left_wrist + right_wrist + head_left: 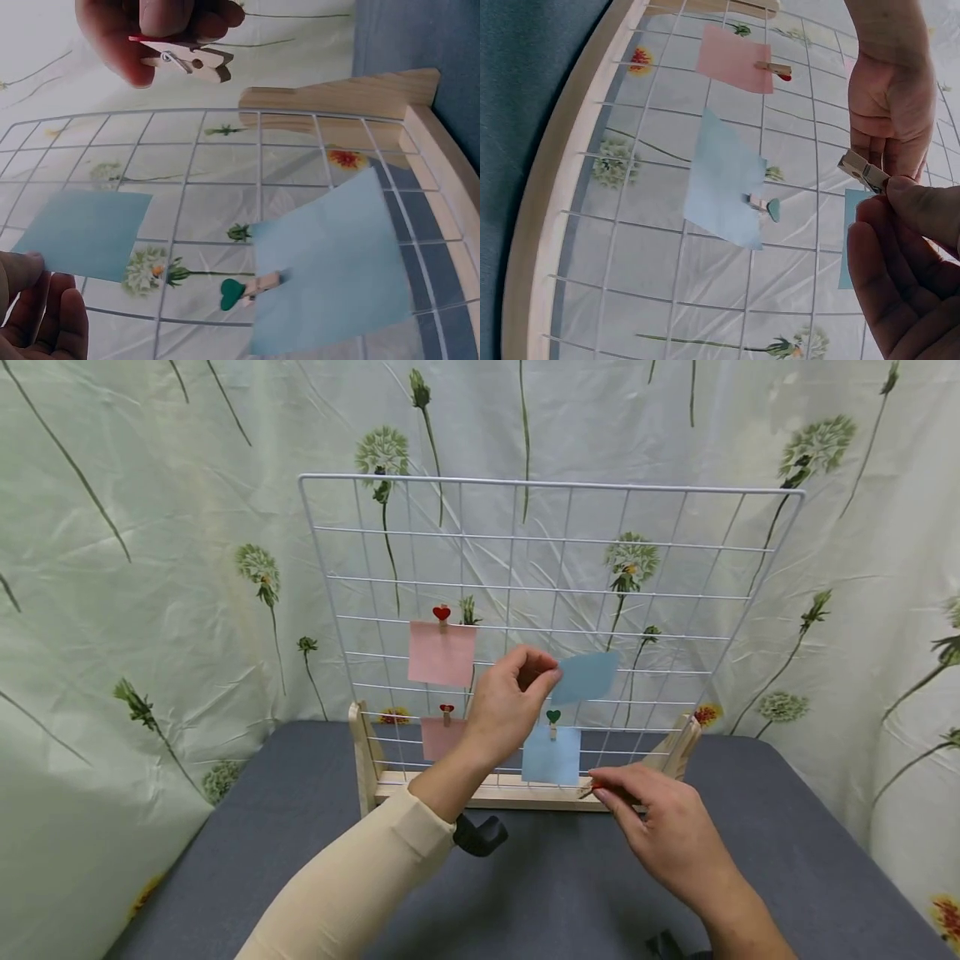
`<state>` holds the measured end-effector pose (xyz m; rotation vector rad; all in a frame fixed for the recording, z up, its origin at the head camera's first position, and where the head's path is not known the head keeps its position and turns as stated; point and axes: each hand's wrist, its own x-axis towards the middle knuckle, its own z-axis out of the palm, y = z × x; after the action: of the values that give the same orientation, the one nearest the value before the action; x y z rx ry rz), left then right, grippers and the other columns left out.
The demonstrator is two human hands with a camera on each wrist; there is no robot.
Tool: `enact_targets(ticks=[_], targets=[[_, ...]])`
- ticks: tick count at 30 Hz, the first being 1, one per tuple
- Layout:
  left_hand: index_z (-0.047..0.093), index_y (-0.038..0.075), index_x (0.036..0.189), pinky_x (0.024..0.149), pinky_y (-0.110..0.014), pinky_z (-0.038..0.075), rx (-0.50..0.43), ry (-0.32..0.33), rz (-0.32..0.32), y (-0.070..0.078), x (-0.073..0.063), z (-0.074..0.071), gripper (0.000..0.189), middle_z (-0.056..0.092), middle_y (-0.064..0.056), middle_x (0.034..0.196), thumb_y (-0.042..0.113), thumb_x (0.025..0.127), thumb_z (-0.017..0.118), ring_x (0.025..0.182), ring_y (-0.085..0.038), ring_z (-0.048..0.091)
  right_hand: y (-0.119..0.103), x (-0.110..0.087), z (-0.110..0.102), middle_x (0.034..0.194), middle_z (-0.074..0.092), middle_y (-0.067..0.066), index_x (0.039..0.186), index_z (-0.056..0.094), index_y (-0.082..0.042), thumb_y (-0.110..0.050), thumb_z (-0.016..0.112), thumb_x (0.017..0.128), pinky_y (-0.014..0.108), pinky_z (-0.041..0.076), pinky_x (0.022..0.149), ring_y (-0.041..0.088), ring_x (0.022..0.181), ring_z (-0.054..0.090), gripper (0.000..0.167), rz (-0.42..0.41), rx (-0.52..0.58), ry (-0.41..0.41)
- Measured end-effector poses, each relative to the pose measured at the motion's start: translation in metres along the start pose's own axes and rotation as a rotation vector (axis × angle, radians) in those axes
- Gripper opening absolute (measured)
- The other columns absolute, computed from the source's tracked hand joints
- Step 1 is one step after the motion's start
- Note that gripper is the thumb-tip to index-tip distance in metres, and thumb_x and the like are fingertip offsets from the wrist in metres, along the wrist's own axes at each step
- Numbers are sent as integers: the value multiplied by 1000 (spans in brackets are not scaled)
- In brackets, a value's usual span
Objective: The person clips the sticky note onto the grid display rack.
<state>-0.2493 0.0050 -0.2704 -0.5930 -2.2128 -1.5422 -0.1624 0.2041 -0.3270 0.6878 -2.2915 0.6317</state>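
My left hand (510, 702) pinches a blue paper note (588, 677) by its left edge, in front of the white wire grid (555, 485). Lower right, my right hand (660, 822) holds a small wooden clothespin (187, 61) with a red top between thumb and fingertips. Just below the held note, another blue note (551, 756) hangs on the grid under a clothespin with a green heart (553, 718). Two pink notes hang to the left: the upper pink note (441, 656) has a red heart clothespin (442, 614), and the lower pink note (441, 739) is partly behind my left forearm.
A wooden stand (495, 795) holds the grid upright on a dark grey table (300, 860). Behind it hangs a pale curtain (187, 460) printed with dandelions. A black strap (480, 835) shows by my left wrist.
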Motion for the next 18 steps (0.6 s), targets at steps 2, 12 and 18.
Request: enact_targets(ticks=[2, 12, 18], targets=[[68, 13, 111, 72, -24, 50, -4, 12, 10, 3, 3, 0, 13, 70, -3, 99, 21, 100, 67, 84, -15, 61, -1, 5, -2, 96, 75, -8, 107, 77, -15, -2, 82, 82, 21, 55, 68, 8, 83, 71, 29, -2, -3, 14], [68, 12, 108, 70, -21, 49, 22, 67, 21, 7, 15, 3, 14, 69, -4, 95, 23, 99, 69, 82, -15, 60, 1, 34, -16, 95, 74, 2, 107, 77, -8, 1, 79, 85, 30, 52, 63, 14, 79, 66, 25, -4, -51, 104], [67, 11, 104, 72, -19, 51, 23, 117, 47, 11, 17, 7, 14, 71, -5, 95, 22, 97, 72, 84, -15, 64, 4, 57, -26, 92, 70, 8, 107, 77, -4, 1, 78, 86, 18, 43, 64, 19, 75, 64, 22, -15, -96, 218]])
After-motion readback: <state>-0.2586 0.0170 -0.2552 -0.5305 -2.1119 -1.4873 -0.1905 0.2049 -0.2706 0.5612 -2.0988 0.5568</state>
